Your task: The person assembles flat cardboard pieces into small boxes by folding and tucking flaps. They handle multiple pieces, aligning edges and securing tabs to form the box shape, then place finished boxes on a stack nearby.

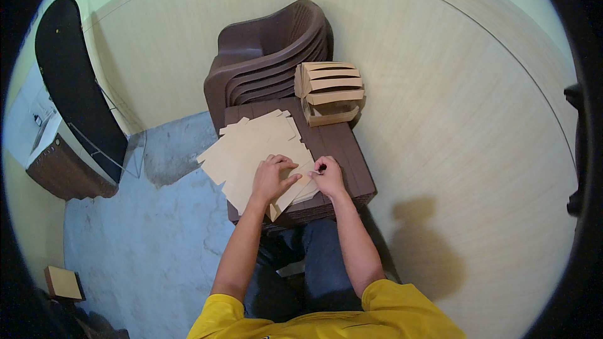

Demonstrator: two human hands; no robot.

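A stack of flat brown cardboard box blanks, with notched and tabbed edges, lies in front of me on a dark brown slatted surface. My left hand rests on the top blank, its fingers and thumb spread apart. Beside it, at the stack's right edge, my right hand is closed, thumb and fingers pinching a small pale flap at the edge of the top blank. The fingers partly hide this flap. One narrow corner of a blank juts out toward me below the hands.
Folded cardboard boxes sit at the back right of the brown slatted surface. Behind rise stacked brown plastic chairs. A panelled wall stands close on the right. A black oval board leans at the left, next to a counter.
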